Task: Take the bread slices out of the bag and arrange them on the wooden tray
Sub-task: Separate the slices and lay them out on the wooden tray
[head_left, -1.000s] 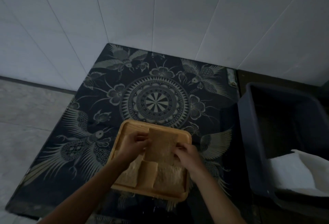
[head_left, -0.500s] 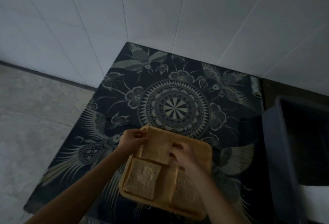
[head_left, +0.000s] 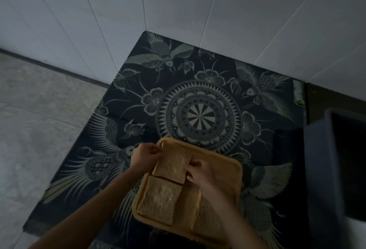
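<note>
A wooden tray [head_left: 227, 166] lies on the near part of a dark patterned table. A bread slice [head_left: 172, 166] sits at the tray's far left corner, pinched at its left edge by my left hand [head_left: 145, 156] and at its right edge by my right hand [head_left: 202, 173]. Just below it lies a second bread slice [head_left: 159, 201] flat on the tray's near left. More bread [head_left: 191, 209] lies to its right, partly hidden under my right forearm. The bag is not in sight.
The dark glass table [head_left: 202, 114] with bird and mandala patterns stands in a corner of white tiled walls. A dark plastic bin [head_left: 320, 169] stands at the right edge. Grey floor [head_left: 39, 120] lies to the left.
Both hands have carried the held slice from the tray's middle to its far left corner and lowered it. The camera has swung left, so the bin and white cloth slid out right.
</note>
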